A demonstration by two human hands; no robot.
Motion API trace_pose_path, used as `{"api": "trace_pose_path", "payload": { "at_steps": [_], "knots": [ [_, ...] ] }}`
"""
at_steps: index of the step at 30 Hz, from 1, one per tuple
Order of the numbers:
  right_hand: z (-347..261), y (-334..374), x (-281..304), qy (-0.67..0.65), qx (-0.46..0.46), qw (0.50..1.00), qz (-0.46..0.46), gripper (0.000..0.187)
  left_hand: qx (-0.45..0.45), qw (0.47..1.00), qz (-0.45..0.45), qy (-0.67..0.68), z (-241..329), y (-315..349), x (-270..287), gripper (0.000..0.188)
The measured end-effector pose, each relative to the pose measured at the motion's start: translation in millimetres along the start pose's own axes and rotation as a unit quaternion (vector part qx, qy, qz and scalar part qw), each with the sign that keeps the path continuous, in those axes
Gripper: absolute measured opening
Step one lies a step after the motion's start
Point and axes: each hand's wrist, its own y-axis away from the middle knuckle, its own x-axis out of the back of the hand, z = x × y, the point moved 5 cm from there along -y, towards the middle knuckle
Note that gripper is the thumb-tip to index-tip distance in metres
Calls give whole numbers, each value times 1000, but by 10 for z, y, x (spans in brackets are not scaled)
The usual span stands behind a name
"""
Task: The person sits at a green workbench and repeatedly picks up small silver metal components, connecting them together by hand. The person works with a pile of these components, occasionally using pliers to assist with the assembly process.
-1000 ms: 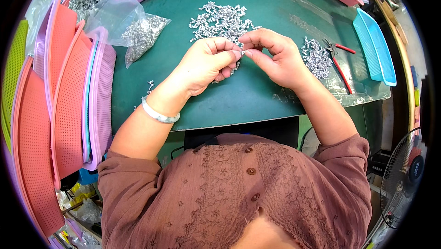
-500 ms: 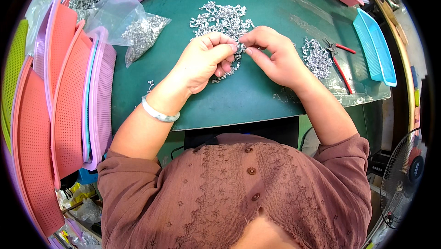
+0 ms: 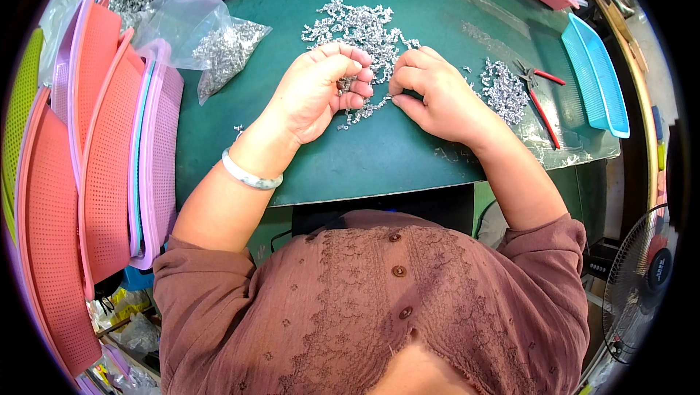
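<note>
Small silvery metal pieces lie in a loose pile [image 3: 361, 24] on the green table, with a thin trail running toward me between my hands. Beside the pile's near left side is my left hand [image 3: 317, 92], palm turned inward, its fingers loosely curled and apart. Grey pieces show in the gap behind these fingers; whether they lie in the palm or on the table I cannot tell. My right hand [image 3: 434, 99] pinches a small metal piece [image 3: 389, 98] between thumb and forefinger, close to the trail.
A smaller heap of pieces [image 3: 503, 92] lies on the right beside red-handled pliers [image 3: 542, 114]. Farther right stands a blue basket [image 3: 598, 78]. A plastic bag of pieces [image 3: 230, 56] rests at left, near stacked pink and purple baskets [image 3: 113, 154]. A fan [image 3: 634, 285] stands at lower right.
My hands, fingertips nearly touching before, have moved apart. The left thumb and forefinger have opened from a pinch. The right hand has shifted slightly down, still pinching.
</note>
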Motion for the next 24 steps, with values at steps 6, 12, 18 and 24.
{"api": "trace_pose_path", "payload": {
  "at_steps": [6, 12, 18, 24],
  "knots": [
    [28, 12, 0, -12, 1, 1000, 5, 7, 10, 997, 25, -66, -10, 28, -14, 9],
    [52, 2, -9, -24, -14, 1000, 5, 6, 16, 994, 15, -104, -26, 34, -34, 10],
    [35, -11, 36, -76, -31, 995, 54, 6, 14, 991, 14, -135, -45, 43, -60, 12],
    [57, 7, 43, -152, -83, 983, 61, 8, 18, 989, 11, -144, -39, 53, -88, 9]
  ]
}}
